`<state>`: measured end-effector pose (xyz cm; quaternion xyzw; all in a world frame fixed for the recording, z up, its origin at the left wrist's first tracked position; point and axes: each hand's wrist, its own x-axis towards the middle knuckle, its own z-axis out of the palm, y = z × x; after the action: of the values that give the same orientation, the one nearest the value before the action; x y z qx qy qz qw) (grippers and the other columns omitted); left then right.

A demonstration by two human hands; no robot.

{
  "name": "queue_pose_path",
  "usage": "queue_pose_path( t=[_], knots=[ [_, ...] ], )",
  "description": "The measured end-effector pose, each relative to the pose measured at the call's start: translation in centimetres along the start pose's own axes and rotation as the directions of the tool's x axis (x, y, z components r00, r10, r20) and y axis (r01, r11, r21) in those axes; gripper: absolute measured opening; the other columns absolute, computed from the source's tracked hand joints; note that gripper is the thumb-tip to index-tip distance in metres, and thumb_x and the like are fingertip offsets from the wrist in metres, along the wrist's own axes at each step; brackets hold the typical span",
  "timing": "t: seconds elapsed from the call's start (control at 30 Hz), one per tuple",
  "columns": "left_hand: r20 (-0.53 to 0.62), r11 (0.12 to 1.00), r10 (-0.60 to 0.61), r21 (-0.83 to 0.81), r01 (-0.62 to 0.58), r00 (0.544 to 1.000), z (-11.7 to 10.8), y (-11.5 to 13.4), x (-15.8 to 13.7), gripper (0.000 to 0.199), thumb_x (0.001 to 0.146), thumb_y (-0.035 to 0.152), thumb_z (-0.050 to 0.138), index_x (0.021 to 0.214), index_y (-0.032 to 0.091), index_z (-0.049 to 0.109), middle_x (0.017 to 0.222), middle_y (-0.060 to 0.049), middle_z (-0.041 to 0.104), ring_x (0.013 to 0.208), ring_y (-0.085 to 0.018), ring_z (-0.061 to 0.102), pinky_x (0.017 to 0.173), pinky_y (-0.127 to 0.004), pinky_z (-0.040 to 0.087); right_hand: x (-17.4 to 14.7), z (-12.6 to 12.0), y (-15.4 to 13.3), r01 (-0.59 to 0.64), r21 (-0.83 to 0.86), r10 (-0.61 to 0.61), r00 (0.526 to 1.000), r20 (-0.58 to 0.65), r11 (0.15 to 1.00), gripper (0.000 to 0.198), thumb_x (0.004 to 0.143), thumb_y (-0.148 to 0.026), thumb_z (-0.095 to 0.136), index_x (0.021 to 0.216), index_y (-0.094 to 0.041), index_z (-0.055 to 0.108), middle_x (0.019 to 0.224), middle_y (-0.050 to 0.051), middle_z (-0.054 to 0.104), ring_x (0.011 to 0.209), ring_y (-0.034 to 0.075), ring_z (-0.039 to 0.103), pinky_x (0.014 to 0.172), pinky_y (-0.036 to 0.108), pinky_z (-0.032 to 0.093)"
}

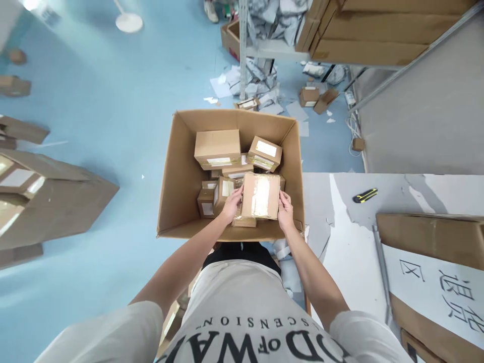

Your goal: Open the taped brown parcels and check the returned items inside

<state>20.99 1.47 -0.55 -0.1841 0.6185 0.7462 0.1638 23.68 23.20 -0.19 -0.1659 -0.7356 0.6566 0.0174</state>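
Between my two hands is a small cardboard box point(249, 196) with a pale label and clear tape across its top. My left hand point(232, 204) grips its left side and my right hand point(286, 209) its right side, fingers closed against the edges. It is over a large open carton point(181, 201) that contains several smaller brown boxes. Among these are a wide box point(217, 143) at the back left and a labelled box point(265, 153) at the back right. Smaller boxes point(206, 202) stand to the left of my left hand. What lies directly under the held box is hidden.
On the right, a table point(355, 212) bears a yellow-black utility knife point(365, 195) and a carton with a handwritten sheet point(431, 287). A metal shelf point(243, 50) with grey parcels stands ahead. Paper scraps litter the floor. Another open carton point(68, 201) is at left.
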Motion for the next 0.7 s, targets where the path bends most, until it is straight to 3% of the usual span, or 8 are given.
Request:
queue_pose_path(
  t=[0.1,0.23,0.37,0.57,0.7],
  knots=[
    [-0.005,0.989,0.120,0.092,-0.119,0.993,0.6,0.5,-2.1,0.051,0.086,0.050,0.051,0.131,0.026,0.058,0.143,-0.004,0.049,0.136,-0.023,0.041,0.116,-0.037,0.031,-1.9,0.3,-2.1,-0.066,0.199,0.060,0.998,0.037,0.978,0.060,0.087,-0.055,0.052,0.141,-0.029,0.047,0.155,0.001,0.034,0.142,0.018,0.032,0.118,0.041,0.025],
    [0.080,0.982,0.187,0.000,-0.188,0.979,1.9,1.3,-4.0,0.057,0.090,0.055,0.045,0.140,0.028,0.047,0.152,0.000,0.039,0.144,-0.023,0.028,0.120,-0.039,0.024,-3.9,0.4,-3.6,-0.126,0.371,0.117,0.992,0.045,0.920,0.065,0.086,-0.059,0.050,0.144,-0.031,0.041,0.155,-0.002,0.032,0.141,0.018,0.035,0.116,0.041,0.031],
    [0.183,0.985,0.174,-0.056,-0.166,0.968,2.8,2.5,-5.3,0.061,0.090,0.058,0.042,0.146,0.033,0.038,0.152,0.005,0.037,0.146,-0.022,0.024,0.118,-0.040,0.030,-4.8,-0.1,-4.4,-0.147,0.430,0.149,0.988,0.031,0.891,0.064,0.083,-0.056,0.055,0.142,-0.034,0.044,0.152,-0.005,0.037,0.136,0.019,0.043,0.112,0.042,0.037],
    [0.285,0.974,0.198,0.045,-0.220,0.938,3.6,4.6,-6.1,0.061,0.093,0.058,0.032,0.150,0.035,0.028,0.153,0.007,0.035,0.146,-0.020,0.022,0.119,-0.038,0.029,-6.2,-0.8,-6.6,-0.076,0.487,0.124,0.990,-0.066,0.870,0.060,0.082,-0.053,0.057,0.139,-0.034,0.049,0.148,-0.007,0.042,0.136,0.020,0.043,0.113,0.040,0.037],
    [0.365,0.975,0.204,0.007,-0.222,0.908,5.3,6.7,-6.5,0.058,0.093,0.056,0.036,0.148,0.035,0.032,0.155,0.009,0.031,0.147,-0.020,0.019,0.121,-0.035,0.024,-8.1,-2.1,-8.3,-0.018,0.496,0.121,0.977,-0.176,0.868,0.061,0.086,-0.054,0.053,0.143,-0.034,0.044,0.148,-0.006,0.044,0.135,0.020,0.045,0.112,0.040,0.039]
  ],
)
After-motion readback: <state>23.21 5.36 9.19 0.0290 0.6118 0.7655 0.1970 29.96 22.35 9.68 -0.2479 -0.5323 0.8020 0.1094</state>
